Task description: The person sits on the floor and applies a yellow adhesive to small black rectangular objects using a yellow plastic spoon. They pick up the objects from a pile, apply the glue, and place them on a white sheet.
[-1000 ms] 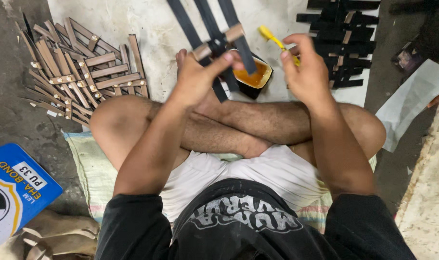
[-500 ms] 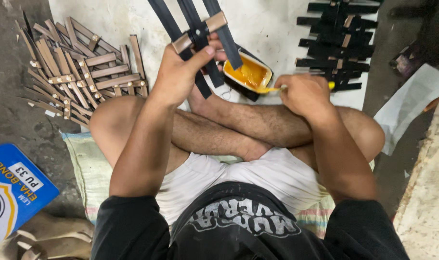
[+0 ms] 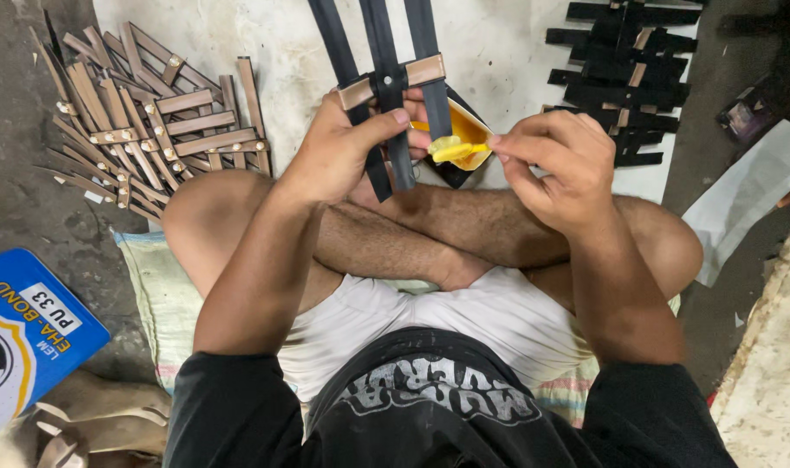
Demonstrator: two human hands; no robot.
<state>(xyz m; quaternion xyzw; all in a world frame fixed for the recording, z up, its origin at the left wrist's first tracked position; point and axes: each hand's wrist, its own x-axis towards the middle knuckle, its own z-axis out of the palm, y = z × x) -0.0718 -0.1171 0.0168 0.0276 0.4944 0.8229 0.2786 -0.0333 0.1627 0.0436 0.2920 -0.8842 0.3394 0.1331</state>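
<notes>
Seated cross-legged, both forearms are extended forward over the knees toward upper centre of frame.

Left hand [image 3: 339, 147]: raised at upper centre-left, wrist bent slightly, fingers curled and closed around the strap piece [image 3: 386, 87]. Thumb is laid across the front, tip near the centre strap. The strap piece is made of three black strips joined by a tan crossbar, held roughly upright with the strips running off the top edge.

Right hand [image 3: 555, 169]: at upper centre-right, wrist cocked inward, fingers pinched narrow on a yellow applicator [image 3: 454, 149]. Its tip is pointed left, just beside the strap piece and over the glue tin [image 3: 464, 130]. Whether the tip is touching the strap cannot be told.

The glue tin is seen on the floor between the hands, partly hidden behind the strips, with yellow-orange contents.

Surroundings:
- Tan strap pile [image 3: 135, 121] is laid at upper left, well apart from the hands.
- Black strap pile [image 3: 624, 78] is laid at upper right on the pale sheet [image 3: 239, 35].
- A blue box [image 3: 22, 334] is seen at lower left beside the cushion [image 3: 148, 295].
- White paper [image 3: 750, 204] is seen at the right edge.
</notes>
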